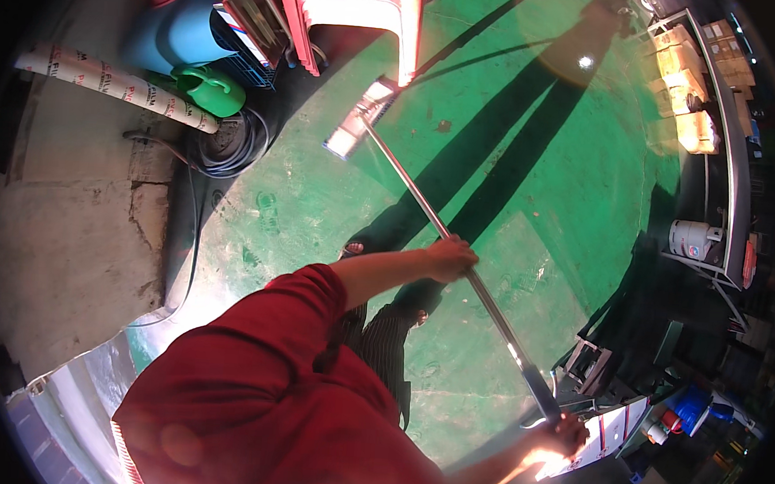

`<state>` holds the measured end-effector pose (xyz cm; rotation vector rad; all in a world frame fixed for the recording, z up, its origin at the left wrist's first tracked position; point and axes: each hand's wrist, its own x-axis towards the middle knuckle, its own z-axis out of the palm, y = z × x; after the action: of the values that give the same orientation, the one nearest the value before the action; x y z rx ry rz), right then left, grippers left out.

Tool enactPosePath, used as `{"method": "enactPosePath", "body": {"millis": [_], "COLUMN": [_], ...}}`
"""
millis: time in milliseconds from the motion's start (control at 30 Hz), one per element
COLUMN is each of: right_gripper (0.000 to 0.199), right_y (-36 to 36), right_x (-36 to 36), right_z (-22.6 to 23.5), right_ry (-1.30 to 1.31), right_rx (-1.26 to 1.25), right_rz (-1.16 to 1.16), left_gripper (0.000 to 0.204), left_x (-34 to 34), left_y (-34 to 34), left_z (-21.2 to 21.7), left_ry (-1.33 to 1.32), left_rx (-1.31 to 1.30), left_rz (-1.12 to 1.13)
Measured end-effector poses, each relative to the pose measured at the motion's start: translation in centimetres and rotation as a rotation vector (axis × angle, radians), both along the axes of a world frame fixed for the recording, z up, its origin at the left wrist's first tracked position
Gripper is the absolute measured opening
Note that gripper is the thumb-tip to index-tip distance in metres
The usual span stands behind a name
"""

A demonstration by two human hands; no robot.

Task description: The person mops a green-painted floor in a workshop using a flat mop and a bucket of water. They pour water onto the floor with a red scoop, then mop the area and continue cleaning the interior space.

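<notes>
I hold a flat mop (421, 200) by its long metal pole, which slants from upper left to lower right. Midway along the pole, my left hand (451, 258) is wrapped round it. My right hand (564, 435) is closed on the dark grip at the pole's near end, partly in bright glare. The mop's rectangular head (359, 120) lies on the green floor (507, 311), just short of a red plastic stool (353, 5).
At the left are a green watering can (210, 91), a coiled black hose (242, 149), a long printed roll (117, 88) and a light blue container (174, 38). A rack with cardboard boxes (682, 74) and a grey gas cylinder (694, 239) lines the right side.
</notes>
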<state>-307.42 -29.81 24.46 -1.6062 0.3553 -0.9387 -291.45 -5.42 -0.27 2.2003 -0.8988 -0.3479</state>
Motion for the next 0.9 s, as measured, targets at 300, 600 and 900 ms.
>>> {"method": "enactPosePath", "body": {"millis": [300,600,900], "right_gripper": [0.018,0.022,0.021], "right_y": [15.8,4.6,-16.3], "right_x": [5.5,-3.7,-26.3], "right_z": [-4.6,3.8,11.7], "right_ry": [-0.067,-0.134,-0.223], "right_rx": [0.464,0.286,0.141], "right_rz": [0.202,0.294,0.133], "left_gripper": [0.022,0.022,0.013], "left_x": [6.6,-2.4,-20.8], "left_y": [13.5,0.9,-28.8], "left_z": [-3.0,1.8,6.8], "left_ry": [-0.016,0.084,0.198], "left_rx": [0.233,0.207,0.036], "left_rz": [0.345,0.011,-0.276]}}
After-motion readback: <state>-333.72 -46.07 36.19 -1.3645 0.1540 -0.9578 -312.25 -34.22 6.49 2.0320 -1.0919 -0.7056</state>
